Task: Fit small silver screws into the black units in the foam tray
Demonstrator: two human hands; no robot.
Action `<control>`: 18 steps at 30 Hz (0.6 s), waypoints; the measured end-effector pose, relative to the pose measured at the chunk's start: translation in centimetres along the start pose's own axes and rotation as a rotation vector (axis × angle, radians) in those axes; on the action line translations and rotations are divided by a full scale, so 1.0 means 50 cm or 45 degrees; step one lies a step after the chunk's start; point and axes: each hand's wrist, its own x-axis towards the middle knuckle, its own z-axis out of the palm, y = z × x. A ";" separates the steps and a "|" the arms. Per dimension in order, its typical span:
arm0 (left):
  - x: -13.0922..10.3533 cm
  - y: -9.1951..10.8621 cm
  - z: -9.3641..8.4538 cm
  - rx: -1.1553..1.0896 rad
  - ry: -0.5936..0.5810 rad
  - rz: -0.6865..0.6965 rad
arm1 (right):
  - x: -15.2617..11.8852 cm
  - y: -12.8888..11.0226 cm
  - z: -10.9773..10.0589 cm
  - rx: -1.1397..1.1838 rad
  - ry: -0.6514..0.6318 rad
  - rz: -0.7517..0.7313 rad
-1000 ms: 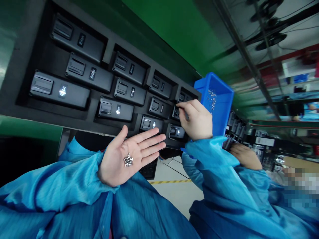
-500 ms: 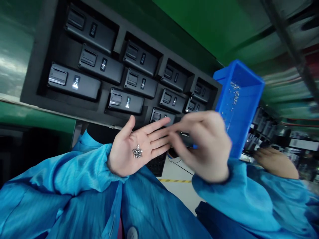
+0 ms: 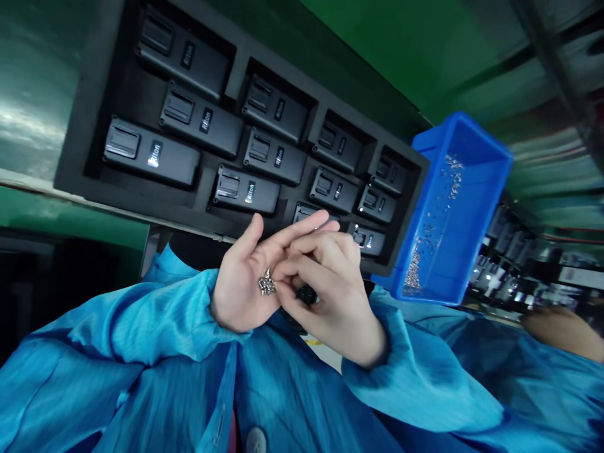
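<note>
My left hand (image 3: 248, 283) lies palm up with its fingers spread, and a small pile of silver screws (image 3: 267, 283) rests on the palm. Over that palm is my right hand (image 3: 330, 283), thumb and index finger drawn together at the right edge of the pile. Whether a screw is between those fingertips is too small to tell. Just beyond both hands, a black foam tray (image 3: 127, 207) holds several dark devices (image 3: 148, 154) marked "Riton".
A blue bin (image 3: 460, 220) with many loose small screws stands at the tray's right end. Another person's hand (image 3: 564, 327) and blue sleeve are at the right edge. More devices (image 3: 493, 280) stand behind the bin.
My right hand has moved left and onto the screws in my left palm. The tray and bin appear slightly farther right in view. The other person's hand has shifted right and down.
</note>
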 end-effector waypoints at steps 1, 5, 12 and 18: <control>0.000 0.000 0.001 0.001 0.010 0.004 | 0.000 0.000 0.002 0.004 0.014 0.005; 0.001 0.001 0.005 -0.008 0.018 -0.007 | 0.003 0.004 -0.003 -0.139 0.112 -0.072; 0.007 0.000 0.001 -0.049 0.046 -0.060 | 0.020 0.006 -0.042 -0.598 -0.059 -0.295; 0.004 0.000 -0.001 -0.092 -0.060 -0.048 | 0.013 0.012 -0.066 -0.266 -0.024 -0.147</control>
